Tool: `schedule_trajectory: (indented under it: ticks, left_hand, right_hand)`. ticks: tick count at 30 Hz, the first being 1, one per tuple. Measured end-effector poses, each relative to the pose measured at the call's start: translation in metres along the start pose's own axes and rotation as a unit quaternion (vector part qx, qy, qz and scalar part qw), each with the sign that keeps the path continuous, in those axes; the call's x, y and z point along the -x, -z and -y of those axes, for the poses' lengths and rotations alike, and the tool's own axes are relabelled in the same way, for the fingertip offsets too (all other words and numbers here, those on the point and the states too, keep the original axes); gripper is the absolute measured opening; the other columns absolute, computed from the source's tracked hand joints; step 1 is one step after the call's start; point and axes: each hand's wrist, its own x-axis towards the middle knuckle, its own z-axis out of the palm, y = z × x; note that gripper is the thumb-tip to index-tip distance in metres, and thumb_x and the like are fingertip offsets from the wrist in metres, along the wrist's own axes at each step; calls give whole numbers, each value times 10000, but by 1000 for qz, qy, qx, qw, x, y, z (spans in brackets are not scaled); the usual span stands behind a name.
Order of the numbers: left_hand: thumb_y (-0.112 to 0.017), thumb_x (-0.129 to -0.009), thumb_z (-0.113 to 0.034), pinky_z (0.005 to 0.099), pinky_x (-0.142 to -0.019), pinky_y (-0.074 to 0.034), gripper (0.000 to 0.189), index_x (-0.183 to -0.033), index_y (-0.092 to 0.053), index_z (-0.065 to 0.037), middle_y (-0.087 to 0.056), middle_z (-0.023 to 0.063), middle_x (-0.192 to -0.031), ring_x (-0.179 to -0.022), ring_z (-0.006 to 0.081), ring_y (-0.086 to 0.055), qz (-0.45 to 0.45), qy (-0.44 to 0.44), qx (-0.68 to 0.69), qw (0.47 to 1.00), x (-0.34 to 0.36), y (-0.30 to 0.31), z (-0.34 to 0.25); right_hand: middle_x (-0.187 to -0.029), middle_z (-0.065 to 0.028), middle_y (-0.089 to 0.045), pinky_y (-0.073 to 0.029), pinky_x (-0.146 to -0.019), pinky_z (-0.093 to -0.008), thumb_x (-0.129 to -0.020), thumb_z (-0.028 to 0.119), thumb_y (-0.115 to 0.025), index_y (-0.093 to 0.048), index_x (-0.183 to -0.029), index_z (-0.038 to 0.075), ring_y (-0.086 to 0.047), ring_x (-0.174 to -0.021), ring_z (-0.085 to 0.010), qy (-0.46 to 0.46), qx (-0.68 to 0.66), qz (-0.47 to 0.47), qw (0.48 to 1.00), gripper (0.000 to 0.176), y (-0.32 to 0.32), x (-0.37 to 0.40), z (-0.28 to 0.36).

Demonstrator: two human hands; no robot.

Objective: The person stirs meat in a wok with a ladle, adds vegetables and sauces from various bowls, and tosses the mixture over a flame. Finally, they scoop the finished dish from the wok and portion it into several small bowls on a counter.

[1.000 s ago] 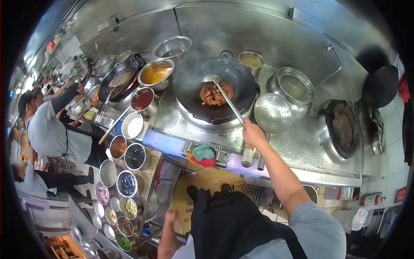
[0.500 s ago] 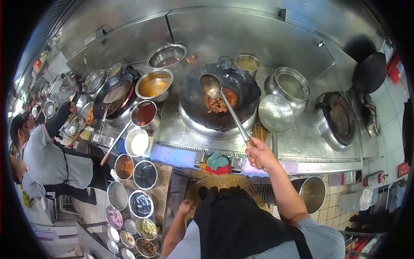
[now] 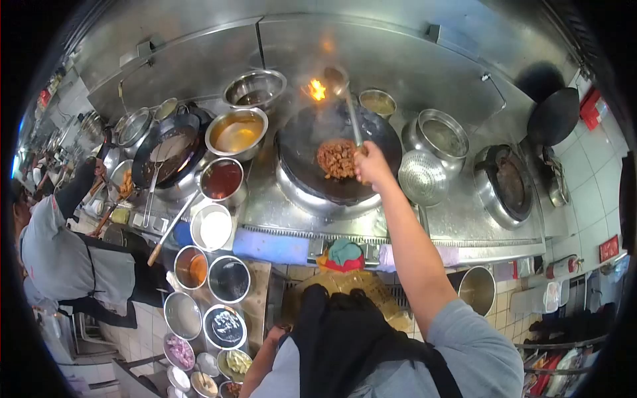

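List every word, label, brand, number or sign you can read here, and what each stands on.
No text can be read for certain.
Yellow floor mat: any print is too blurred to read.
Upper red item on the right-hand wall: any wording is too small to read.
Lower red panel: too small to read.
Red cylinder: any label is too blurred to read.
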Motion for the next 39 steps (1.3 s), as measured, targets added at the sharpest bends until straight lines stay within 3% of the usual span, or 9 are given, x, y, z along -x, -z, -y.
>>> schedule_trajectory:
  ticks: [3,18,25,26,27,29,31,33,39]
  left_hand:
    - [-557,-836,-146,285,-709,-466,224,-1032,-608,-49,-641,44,-885,-795,159,-596,-63,135,-52,988,12,-16,-87]
    - [-574,-805,-324,325,-789,-475,381,-1070,-603,-52,-649,135,-999,-939,248,-620,-55,79,-112,989,-43,1,100]
    - [-593,-792,-237,326,-779,-478,328,-1060,-608,-50,-652,135,-984,-921,232,-624,-99,120,-191,969,-17,-2,44]
    - [-575,-803,-194,331,-762,-480,303,-1067,-604,-49,-654,131,-966,-895,218,-624,-4,-90,-87,992,-34,3,50]
    - [-569,-813,-196,331,-744,-482,298,-1069,-600,-48,-655,126,-959,-881,216,-625,-30,-39,-106,993,-41,8,92]
    - [-557,-832,-201,331,-708,-487,289,-1074,-593,-47,-657,116,-945,-852,212,-628,-75,68,-137,985,8,-8,-30]
    - [-551,-855,-207,323,-652,-486,277,-1086,-586,-58,-660,95,-940,-813,198,-630,-76,71,-139,985,-6,-5,-15]
    - [-547,-868,-216,316,-612,-482,271,-1090,-585,-66,-660,90,-944,-786,193,-632,-48,59,-48,996,-15,-5,-4]
    - [-593,-813,-312,328,-779,-481,329,-1071,-621,-109,-652,108,-1006,-923,240,-624,-116,122,-151,974,-38,-9,52]
  right_hand:
    - [-703,-18,-464,-353,-390,-223,-875,89,-488,-396,-1144,70,-418,-481,-81,-3,-93,2,996,285,22,-4,44]
    - [-726,-27,-458,-350,-391,-211,-868,37,-468,-258,-1386,57,-408,-460,-76,-190,-26,159,968,559,71,182,-31]
    - [-605,-4,-483,-368,-382,-255,-871,127,-476,-349,-1335,89,-448,-433,-88,9,178,121,977,483,45,52,-81]
    - [-626,17,-454,-337,-354,-243,-880,119,-477,-377,-1298,90,-411,-420,-75,13,137,123,983,431,43,14,-70]
    - [-627,14,-458,-343,-341,-246,-881,123,-482,-388,-1272,87,-424,-425,-82,-40,59,58,996,404,36,5,-32]
    - [-671,-11,-459,-368,-357,-236,-885,110,-479,-288,-1351,106,-420,-437,-87,-6,38,29,999,504,40,-16,14]
    - [-685,-12,-454,-355,-364,-231,-887,97,-472,-398,-1217,87,-408,-452,-80,14,-61,-26,998,337,50,-5,52]
    - [-677,-8,-453,-330,-357,-221,-889,103,-485,-432,-1116,97,-400,-451,-78,-15,-322,140,936,234,86,0,66]
    - [-643,3,-449,-300,-346,-195,-905,127,-492,-433,-942,122,-367,-425,-59,-120,-158,56,979,70,72,89,38]
